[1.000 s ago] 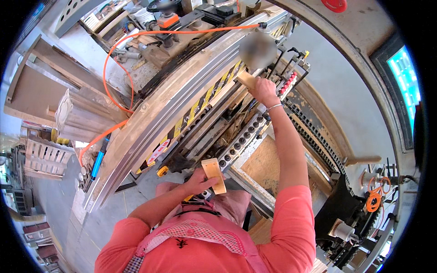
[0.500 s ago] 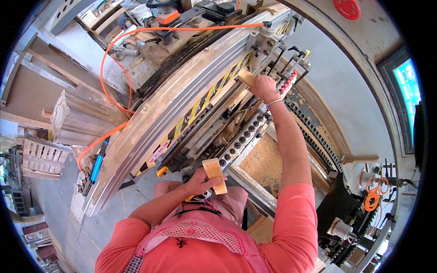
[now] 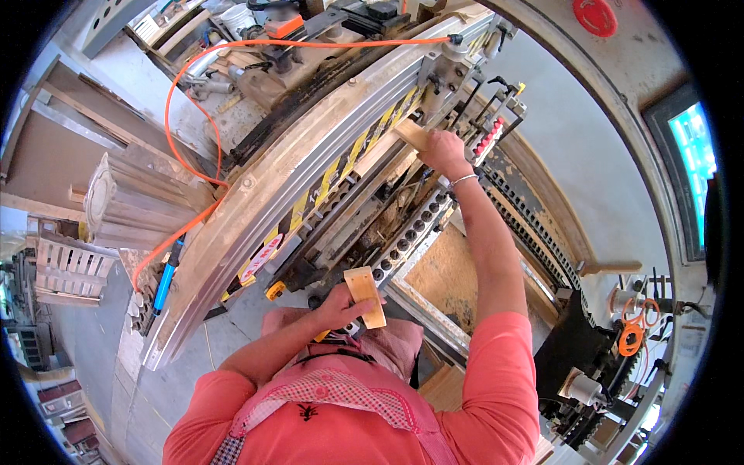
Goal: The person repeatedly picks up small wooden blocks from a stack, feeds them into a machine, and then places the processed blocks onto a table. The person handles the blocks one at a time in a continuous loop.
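A worker's left hand [image 3: 339, 304] is gripping a small wooden block [image 3: 366, 297] near the chest, while the right hand [image 3: 442, 152] is closing its fingers on a second wooden piece [image 3: 411, 135] against the drilling machine [image 3: 325, 163].

Wood pcs [image 3: 365, 297] in both hands

Head-worn fisheye looks steeply down, close over the drilling machine [image 3: 372, 178].

Bright daylight washing evenly over both hands, soft shadows lying beneath them, straight edges bending toward the black rim, focus staying sharp.
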The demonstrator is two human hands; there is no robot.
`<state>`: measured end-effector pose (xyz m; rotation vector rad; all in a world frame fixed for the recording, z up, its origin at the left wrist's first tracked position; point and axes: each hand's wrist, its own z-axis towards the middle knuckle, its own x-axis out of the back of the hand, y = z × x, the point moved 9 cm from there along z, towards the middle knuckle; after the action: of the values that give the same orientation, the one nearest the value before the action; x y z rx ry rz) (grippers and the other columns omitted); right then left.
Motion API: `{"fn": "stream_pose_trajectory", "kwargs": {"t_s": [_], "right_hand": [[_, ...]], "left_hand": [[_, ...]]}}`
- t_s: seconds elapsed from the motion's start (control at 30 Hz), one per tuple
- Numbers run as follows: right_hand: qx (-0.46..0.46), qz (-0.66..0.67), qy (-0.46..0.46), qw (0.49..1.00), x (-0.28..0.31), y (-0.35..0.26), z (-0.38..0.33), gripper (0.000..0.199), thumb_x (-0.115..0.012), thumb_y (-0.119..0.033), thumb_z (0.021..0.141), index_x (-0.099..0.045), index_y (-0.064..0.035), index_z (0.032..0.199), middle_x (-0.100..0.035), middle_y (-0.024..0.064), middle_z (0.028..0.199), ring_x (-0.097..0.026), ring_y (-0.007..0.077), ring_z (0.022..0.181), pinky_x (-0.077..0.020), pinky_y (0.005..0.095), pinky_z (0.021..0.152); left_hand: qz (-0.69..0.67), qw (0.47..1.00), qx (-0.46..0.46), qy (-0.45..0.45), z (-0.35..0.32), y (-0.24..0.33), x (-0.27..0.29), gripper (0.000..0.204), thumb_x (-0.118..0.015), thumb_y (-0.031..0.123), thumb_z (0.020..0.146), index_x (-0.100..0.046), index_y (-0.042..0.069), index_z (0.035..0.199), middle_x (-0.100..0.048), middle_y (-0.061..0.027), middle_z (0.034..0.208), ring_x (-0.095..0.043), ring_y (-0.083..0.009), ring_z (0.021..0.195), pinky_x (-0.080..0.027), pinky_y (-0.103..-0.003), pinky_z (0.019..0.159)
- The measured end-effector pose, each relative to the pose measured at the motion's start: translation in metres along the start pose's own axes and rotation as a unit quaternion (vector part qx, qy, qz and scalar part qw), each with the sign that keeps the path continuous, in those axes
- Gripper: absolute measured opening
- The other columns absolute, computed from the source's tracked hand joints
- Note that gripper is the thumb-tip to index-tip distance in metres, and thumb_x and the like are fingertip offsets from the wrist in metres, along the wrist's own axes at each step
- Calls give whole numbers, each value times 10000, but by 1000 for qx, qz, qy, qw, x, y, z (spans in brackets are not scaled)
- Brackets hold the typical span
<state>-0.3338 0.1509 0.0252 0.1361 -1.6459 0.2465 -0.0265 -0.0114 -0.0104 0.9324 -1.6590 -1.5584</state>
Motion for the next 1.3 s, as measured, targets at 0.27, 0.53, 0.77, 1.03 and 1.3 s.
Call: {"fn": "stream_pose_trajectory", "kwargs": {"t_s": [0.27, 0.53, 0.77, 1.03, 1.3], "right_hand": [[-53, 18, 42, 998, -4, 9, 3, 293, -681, -267, 611, -663, -28, 780, -651, 169, 828, -640, 310, 793, -528, 378, 703], [-70, 32, 22, 997, 5, 1, 3, 291, -681, -233, 595, -672, -23, 796, -653, 173, 838, -644, 314, 801, -532, 374, 708], [-89, 16, -2, 996, 8, 0, 3, 211, -628, -207, 676, -685, -70, 825, -665, 143, 867, -647, 285, 841, -526, 358, 728], [-104, 26, 2, 994, 6, 1, 4, 247, -647, -203, 645, -683, -56, 840, -662, 155, 881, -647, 290, 851, -526, 359, 738], [-89, 23, 0, 996, 11, -3, 0, 241, -624, -190, 657, -683, -56, 849, -661, 148, 899, -643, 292, 868, -524, 369, 742]], "left_hand": [[-14, 1000, 13, 0, 1, 4, -1, 235, -537, 186, 884, -608, -10, 991, -655, -89, 920, -615, -148, 867, -480, -294, 770], [-20, 1000, 15, 5, 0, -3, -1, 230, -541, 198, 885, -621, 0, 972, -651, -89, 918, -617, -153, 857, -481, -297, 758], [1, 1000, 3, 2, 3, 10, -1, 226, -537, 190, 885, -635, 4, 969, -654, -86, 903, -624, -153, 845, -484, -295, 753], [-12, 1000, -2, 3, 3, 3, -1, 229, -540, 198, 883, -634, 16, 985, -655, -83, 914, -627, -163, 860, -485, -305, 768], [-16, 1000, -3, 6, 4, 11, 0, 221, -541, 197, 875, -633, 17, 966, -645, -84, 919, -618, -171, 858, -476, -306, 771]]}}
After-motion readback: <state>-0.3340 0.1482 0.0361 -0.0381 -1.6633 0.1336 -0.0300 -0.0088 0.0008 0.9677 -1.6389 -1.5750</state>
